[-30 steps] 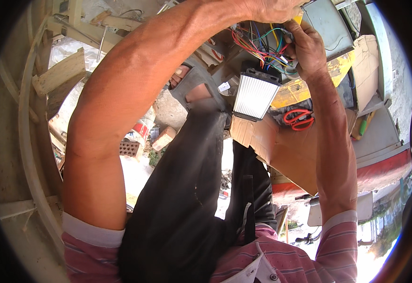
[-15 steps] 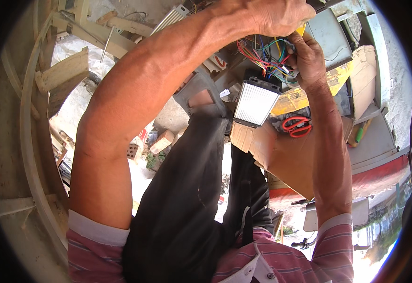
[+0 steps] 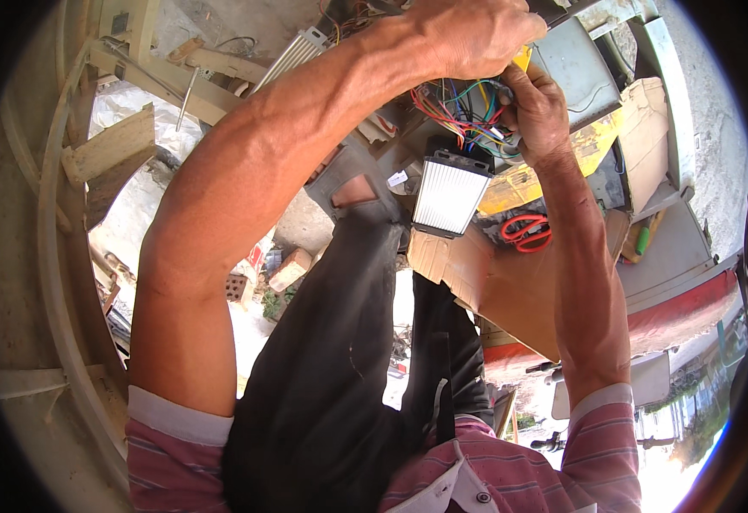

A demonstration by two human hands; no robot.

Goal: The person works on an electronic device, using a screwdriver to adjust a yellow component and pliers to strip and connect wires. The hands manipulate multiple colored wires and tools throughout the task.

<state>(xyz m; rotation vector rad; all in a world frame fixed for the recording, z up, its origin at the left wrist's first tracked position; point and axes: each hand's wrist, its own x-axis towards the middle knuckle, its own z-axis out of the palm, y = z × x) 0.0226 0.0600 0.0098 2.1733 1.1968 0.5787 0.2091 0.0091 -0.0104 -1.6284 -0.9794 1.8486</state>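
At the top of the view, my left hand (image 3: 489, 38) is closed, its fingertips turned away, so what it holds is hidden. Just below and to the right, my right hand (image 3: 538, 115) pinches the end of some thin wires. A small yellow piece (image 3: 523, 58) shows between the two hands; its kind is unclear. The tangle of coloured wires (image 3: 455, 111), red, blue, green and yellow, runs down from the hands to a finned silver controller box (image 3: 451, 195) with black end caps. That box lies beside a torn cardboard sheet.
Red-handled scissors (image 3: 526, 232) lie on the cardboard (image 3: 519, 291), near a yellow panel (image 3: 515, 188). A green-handled tool (image 3: 643, 239) sits farther right. Another finned metal box (image 3: 292, 56) is behind my left forearm. Metal framing (image 3: 53, 188) curves along the left; bricks (image 3: 290, 269) lie below.
The whole scene has shifted slightly left in the picture. Both hands stay close together at the wires, with little change in their grip.
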